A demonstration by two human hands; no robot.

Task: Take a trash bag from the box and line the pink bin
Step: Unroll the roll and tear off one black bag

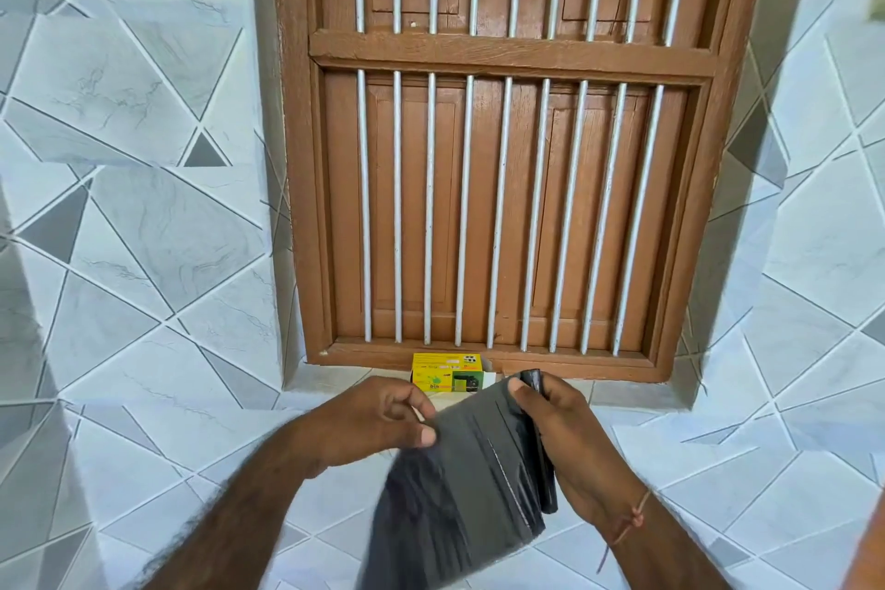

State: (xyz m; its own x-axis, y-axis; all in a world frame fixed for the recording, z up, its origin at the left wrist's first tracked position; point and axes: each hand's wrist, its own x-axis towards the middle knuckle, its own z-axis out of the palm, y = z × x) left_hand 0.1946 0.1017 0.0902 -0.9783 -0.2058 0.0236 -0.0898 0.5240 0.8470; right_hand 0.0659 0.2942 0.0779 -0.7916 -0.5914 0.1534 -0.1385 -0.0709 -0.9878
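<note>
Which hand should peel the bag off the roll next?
Likely left. The left hand already pinches the unrolled trash bag at its edge; the right hand grips the roll, anchoring it.

box on sill, hands and bag in front block reach | barred window close behind | sill right side open

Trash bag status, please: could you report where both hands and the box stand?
Left hand and right hand both gripping the grey trash bag, partly unfolded. Yellow box on the sill below the barred window. Pink bin not in view.
</note>
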